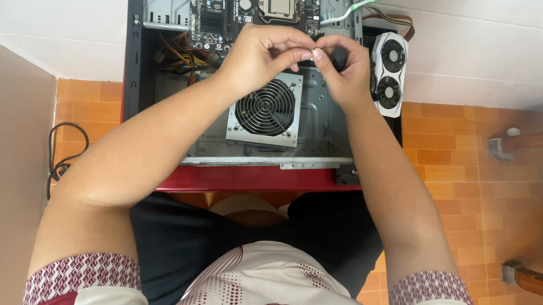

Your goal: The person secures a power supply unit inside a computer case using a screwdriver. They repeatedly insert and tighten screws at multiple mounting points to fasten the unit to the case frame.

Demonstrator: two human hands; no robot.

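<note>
Okay, tiny metal part (312, 50) pinched between fingertips of left hand (263, 52) and right hand (349, 71), above fan (265, 107). Best kept over open computer case (133, 64), grip tight, so drop gets caught.

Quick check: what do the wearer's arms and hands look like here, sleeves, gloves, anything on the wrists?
Both hands, left hand and right hand, are bare: no gloves, no visible rings, watch or wristbands. Forearms are uncovered. Short white sleeves end above the elbows, each with a maroon-and-white patterned cuff: left sleeve, right sleeve.
</note>
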